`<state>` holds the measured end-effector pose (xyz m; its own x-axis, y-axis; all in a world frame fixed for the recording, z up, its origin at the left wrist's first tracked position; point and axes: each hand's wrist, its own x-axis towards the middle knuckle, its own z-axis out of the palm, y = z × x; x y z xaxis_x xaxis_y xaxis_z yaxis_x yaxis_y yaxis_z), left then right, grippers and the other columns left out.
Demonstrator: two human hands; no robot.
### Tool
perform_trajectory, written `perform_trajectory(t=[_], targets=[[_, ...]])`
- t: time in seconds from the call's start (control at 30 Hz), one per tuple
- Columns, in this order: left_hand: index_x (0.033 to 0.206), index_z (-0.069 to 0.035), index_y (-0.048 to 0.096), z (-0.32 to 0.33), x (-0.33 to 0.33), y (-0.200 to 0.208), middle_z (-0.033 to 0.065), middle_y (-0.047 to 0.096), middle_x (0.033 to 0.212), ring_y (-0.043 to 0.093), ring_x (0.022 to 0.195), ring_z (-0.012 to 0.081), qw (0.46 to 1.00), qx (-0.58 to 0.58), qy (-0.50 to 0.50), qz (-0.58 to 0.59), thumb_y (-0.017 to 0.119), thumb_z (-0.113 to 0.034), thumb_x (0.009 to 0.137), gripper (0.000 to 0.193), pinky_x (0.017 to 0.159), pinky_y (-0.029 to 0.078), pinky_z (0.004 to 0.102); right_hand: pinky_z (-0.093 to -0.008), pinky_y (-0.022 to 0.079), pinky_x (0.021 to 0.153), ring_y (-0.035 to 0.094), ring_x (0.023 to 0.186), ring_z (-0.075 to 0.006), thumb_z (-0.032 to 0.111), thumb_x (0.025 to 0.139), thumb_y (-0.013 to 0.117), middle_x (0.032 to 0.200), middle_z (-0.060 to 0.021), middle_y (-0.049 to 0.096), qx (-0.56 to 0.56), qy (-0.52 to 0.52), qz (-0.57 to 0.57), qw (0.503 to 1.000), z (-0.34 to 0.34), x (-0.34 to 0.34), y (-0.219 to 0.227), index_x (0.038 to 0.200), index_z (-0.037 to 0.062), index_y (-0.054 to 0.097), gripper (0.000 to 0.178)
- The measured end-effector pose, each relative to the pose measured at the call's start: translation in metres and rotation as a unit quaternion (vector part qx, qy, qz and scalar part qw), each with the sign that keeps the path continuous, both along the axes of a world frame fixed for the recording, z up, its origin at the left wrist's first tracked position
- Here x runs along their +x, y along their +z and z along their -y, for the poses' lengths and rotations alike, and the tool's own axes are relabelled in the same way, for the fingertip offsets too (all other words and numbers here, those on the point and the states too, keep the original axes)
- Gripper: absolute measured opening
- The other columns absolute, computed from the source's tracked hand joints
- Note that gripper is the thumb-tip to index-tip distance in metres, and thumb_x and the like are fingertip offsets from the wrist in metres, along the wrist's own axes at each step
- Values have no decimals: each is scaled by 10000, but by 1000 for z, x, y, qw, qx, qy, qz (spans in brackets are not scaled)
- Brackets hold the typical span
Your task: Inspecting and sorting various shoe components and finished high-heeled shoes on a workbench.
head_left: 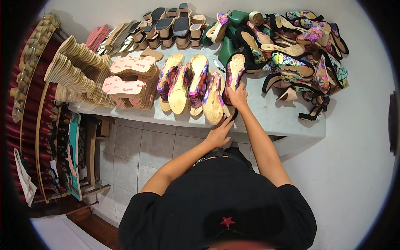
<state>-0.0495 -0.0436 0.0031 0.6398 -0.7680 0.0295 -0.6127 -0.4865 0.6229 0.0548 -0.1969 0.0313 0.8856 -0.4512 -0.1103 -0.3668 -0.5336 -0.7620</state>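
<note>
— Where's the floral shoe [236, 67]?
— Upper centre, on the desk [266, 110], long axis up the frame; my right hand [238, 96], nearer, clamps it!
— And your left?
— My left hand [219, 135]'s lower, fingers spread.

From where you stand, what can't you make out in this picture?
In the head view:
Held shoe: part covered by the right fingers.
Left fingers: contact with the shoe, too small to tell.
Pile: its bottom, hidden beneath its top layer.
Dark thing at right: cut off by the picture's edge.
</note>
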Motion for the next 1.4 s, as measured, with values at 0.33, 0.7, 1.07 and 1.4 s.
perform_trajectory(t=[0.33,0.7,1.07,1.4], targets=[[1336,-103,246,6,-11,1,273,383,1245,485,1000,406,973,-1,114,-200,654,-176,710,750,829,421,453,-502,312,964,335,1198,-438,535,655,609,1268,-352,317,108,50,-61,991,29,11,-13,1303,-79,219,974],[1381,-165,243,24,-2,-18,121,595,798,530,649,195,928,-148,252,-229,632,-224,753,741,708,449,315,-474,396,905,417,1166,-408,594,709,550,1285,-323,349,245,0,-79,966,38,36,-6,1306,-109,202,985],[1330,-22,261,47,1,-29,215,527,1073,570,715,224,924,-125,298,-203,648,-271,745,744,754,440,353,-356,442,708,573,782,-151,628,840,315,938,-54,585,378,-69,-51,922,51,-11,-55,1151,105,483,631],[1283,88,309,60,2,58,248,540,1088,540,1012,296,907,5,86,-412,576,-456,783,785,878,412,361,-218,444,513,555,653,-109,233,862,518,890,-46,587,316,-128,2,940,124,-98,-44,1101,64,498,294]])
